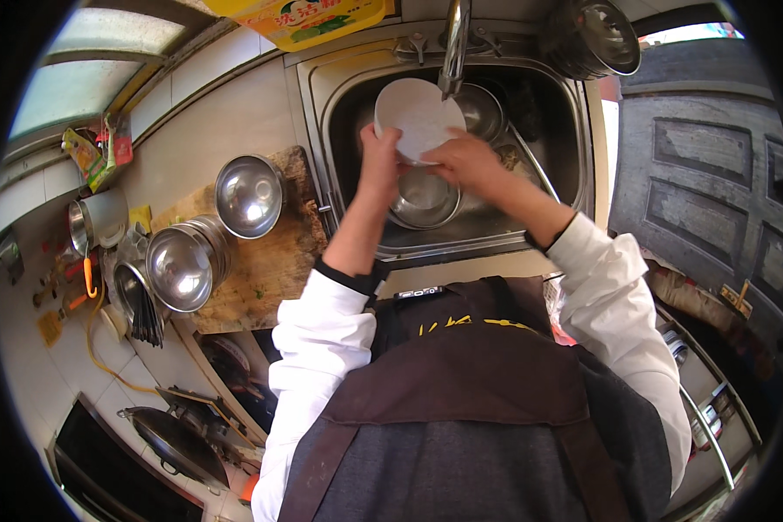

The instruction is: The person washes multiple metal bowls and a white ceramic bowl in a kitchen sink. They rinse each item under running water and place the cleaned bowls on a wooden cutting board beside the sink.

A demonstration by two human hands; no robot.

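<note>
Both hands hold a white bowl point(417, 114) over the sink, close to the faucet spout point(453, 72). My left hand point(381, 160) grips its left side, thumb on the near rim. My right hand point(466, 160) has hold of the lower right side, fingers at the rim. Below them in the stainless steel sink point(476, 231) rests a metal bowl point(425, 199), partly covered by the white bowl and the hands. Behind the right hand sits another metal bowl point(479, 112). A thin metal rod or handle point(534, 160) leans across the basin's right side.
Left of the sink, a wooden cutting board point(261, 277) carries a metal bowl point(249, 197) and a stack of metal bowls point(181, 266). More stacked bowls point(594, 39) stand at the sink's back right corner. A yellow dish-soap jug point(307, 19) is behind. A wok point(176, 444) lies lower left.
</note>
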